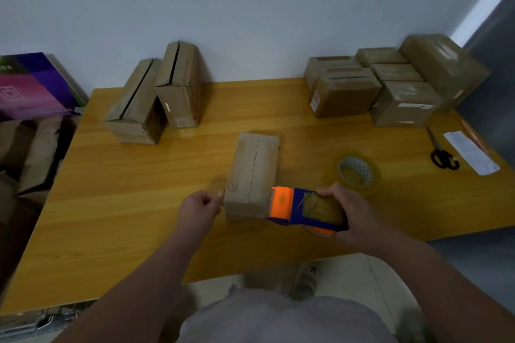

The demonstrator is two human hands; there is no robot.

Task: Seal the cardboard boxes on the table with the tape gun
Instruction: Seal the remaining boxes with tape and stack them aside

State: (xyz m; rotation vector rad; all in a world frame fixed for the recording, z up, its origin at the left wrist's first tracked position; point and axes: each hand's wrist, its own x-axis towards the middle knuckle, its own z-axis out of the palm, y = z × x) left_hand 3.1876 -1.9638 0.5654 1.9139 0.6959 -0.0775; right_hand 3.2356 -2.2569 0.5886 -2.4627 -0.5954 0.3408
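Your right hand (354, 214) clasps the tape gun (306, 210) round its roll end. Its orange nose points left, touching the near right corner of the box (253, 175) at mid-table. Your left hand (199, 209), fingers curled, sits just beside the near left corner; whether it pinches anything cannot be told. The box's seam runs straight away from you, so the nose likely needs shifting left and turning along it. Unsealed boxes (133, 108) wait far left.
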